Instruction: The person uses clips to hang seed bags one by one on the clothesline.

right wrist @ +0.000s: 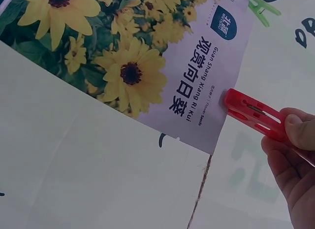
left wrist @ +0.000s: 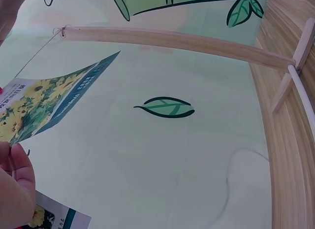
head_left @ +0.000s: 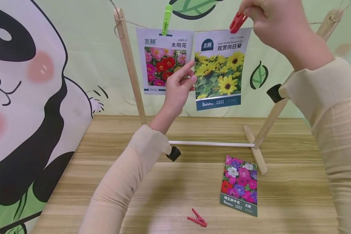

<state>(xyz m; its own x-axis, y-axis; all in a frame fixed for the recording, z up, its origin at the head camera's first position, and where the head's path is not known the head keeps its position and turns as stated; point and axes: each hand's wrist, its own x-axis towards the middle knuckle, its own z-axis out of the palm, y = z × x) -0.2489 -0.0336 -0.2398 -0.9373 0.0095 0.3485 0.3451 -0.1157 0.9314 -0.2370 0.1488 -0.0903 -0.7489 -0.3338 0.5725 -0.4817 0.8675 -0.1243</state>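
Note:
A sunflower seed packet (head_left: 217, 78) hangs at the twine, its top edge at the line. My right hand (head_left: 276, 31) pinches a red clothespin (right wrist: 253, 113) whose tip sits on the packet's top edge near the right corner. With thumb and fingers, my left hand (head_left: 177, 89) pinches the same packet's left edge, as the left wrist view also shows (left wrist: 17, 184). Beside it, a seed packet with pink and red flowers (head_left: 158, 66) hangs under a green clothespin (head_left: 166, 20); the left hand covers part of its lower right.
A petunia seed packet (head_left: 239, 185) and another red clothespin (head_left: 197, 218) lie on the wooden table (head_left: 105, 182). Wooden posts (head_left: 131, 65) at both sides hold up the twine, joined low down by a white rod (head_left: 210, 143). Behind stands a panda-printed backdrop (head_left: 105, 48).

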